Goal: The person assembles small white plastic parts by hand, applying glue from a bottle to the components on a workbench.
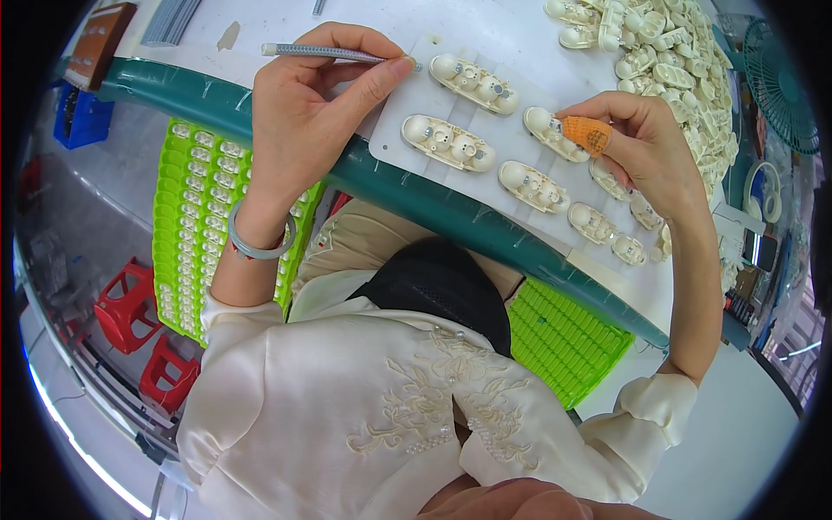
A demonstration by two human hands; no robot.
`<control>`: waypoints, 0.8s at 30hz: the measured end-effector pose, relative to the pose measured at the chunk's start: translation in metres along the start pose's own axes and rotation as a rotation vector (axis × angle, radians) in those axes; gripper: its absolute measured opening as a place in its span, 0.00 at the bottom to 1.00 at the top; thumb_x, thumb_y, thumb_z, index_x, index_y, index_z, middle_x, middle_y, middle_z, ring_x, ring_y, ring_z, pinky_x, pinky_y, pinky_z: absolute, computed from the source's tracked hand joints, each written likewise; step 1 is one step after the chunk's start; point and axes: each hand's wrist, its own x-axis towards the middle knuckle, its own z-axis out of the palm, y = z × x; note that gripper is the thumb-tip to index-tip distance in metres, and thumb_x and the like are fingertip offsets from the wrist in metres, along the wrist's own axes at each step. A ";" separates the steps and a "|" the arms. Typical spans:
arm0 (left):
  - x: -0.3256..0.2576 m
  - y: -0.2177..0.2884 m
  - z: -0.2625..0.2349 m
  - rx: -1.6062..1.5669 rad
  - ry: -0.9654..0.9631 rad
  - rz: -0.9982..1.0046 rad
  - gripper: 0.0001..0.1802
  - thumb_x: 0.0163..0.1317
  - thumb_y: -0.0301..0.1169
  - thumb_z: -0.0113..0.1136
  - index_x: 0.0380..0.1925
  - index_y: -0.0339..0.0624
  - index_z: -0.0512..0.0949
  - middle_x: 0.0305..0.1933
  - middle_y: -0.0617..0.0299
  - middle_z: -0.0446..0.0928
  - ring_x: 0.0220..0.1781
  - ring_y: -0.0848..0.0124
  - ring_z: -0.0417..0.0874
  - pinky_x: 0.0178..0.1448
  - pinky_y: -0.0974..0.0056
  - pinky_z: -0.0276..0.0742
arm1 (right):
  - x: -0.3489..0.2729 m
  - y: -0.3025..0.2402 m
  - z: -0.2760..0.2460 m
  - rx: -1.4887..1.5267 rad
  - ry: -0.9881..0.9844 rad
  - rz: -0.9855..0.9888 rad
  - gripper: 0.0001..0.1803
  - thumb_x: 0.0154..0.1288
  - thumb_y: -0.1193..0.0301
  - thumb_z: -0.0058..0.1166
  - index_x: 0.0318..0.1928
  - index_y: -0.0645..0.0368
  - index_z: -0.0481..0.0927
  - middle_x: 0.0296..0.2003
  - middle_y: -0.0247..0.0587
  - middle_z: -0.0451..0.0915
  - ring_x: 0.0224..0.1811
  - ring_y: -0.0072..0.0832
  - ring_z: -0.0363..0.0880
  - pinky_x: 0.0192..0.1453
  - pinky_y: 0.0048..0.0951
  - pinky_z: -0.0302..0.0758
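My left hand (303,121) is closed around a thin clear tube (299,50) filled with a row of small grey pieces. The tube's tip points at the nearest cream plastic housing (459,78). On the white holding plate (390,143) sit several such oval housings in two rows, with small metal bits in some. My right hand (659,152), an orange finger cot (587,136) on one digit, is bent over another cream housing (542,123) in the far row. Its fingertips press together at that housing; whatever they pinch is hidden.
A large heap of loose cream housings (676,74) lies at the far right, by a green fan (776,87). More grey-filled tubes (169,22) lie at the far left. Below the green table edge (416,204) stand a bright green tray (165,217) with parts and red stools (126,303).
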 end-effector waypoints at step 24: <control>0.001 -0.003 0.001 -0.093 0.047 -0.004 0.12 0.54 0.23 0.61 0.38 0.33 0.74 0.33 0.61 0.78 0.34 0.81 0.77 0.37 0.80 0.73 | 0.007 -0.008 -0.001 -0.209 -0.033 -0.080 0.07 0.53 0.75 0.51 0.30 0.66 0.80 0.13 0.30 0.70 0.13 0.12 0.61 0.16 0.17 0.57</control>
